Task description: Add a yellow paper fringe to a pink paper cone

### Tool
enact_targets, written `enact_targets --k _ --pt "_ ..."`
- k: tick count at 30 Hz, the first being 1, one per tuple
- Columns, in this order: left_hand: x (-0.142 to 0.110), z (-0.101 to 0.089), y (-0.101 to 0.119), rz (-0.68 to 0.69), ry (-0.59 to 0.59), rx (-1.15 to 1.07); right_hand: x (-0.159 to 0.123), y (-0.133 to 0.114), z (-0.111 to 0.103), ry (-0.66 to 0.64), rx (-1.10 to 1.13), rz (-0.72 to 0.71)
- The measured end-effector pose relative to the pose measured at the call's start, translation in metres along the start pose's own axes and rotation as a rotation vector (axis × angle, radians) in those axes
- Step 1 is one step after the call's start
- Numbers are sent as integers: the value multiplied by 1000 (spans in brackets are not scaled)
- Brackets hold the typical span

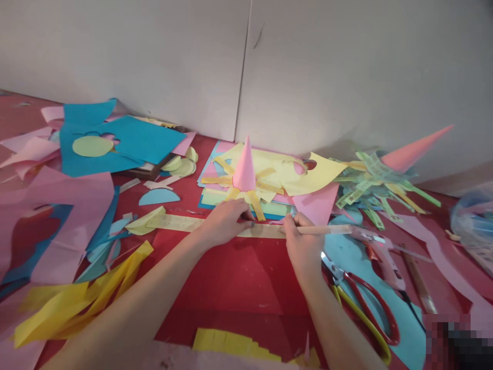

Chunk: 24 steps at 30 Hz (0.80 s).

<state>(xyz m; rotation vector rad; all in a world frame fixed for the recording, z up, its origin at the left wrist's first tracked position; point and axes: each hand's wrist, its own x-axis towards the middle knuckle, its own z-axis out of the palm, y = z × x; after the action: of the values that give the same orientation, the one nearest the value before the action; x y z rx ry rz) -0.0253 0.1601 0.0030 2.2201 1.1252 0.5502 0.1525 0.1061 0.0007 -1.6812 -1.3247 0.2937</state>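
My left hand [224, 221] lies curled on a long pale yellow paper strip [181, 223] on the red table [239, 277], its fingertips pressing near the strip's middle. My right hand [302, 241] is closed round a thin wooden stick [327, 229] that lies along the strip and points right. Just behind both hands stands a small pink paper cone [245, 167] with yellow strips fanned round its base.
Red-handled scissors [365, 308] and a glue gun [385, 257] lie to the right on blue paper. A second pink cone [414, 149] rests on green strips at the right. Pink, blue and yellow paper scraps [77, 288] cover the left. A white wall [246, 61] stands behind.
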Motion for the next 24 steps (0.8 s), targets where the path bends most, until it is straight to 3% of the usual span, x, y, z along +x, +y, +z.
enact_targets --k 4,10,24 --pt "-1 0 1 4 1 -6 1 3 1 -56 2 12" --pt "0 -1 2 -4 -4 -10 1 2 0 22 -24 -49" --pt "0 0 -1 11 0 -4 2 4 0 -29 -38 -61"
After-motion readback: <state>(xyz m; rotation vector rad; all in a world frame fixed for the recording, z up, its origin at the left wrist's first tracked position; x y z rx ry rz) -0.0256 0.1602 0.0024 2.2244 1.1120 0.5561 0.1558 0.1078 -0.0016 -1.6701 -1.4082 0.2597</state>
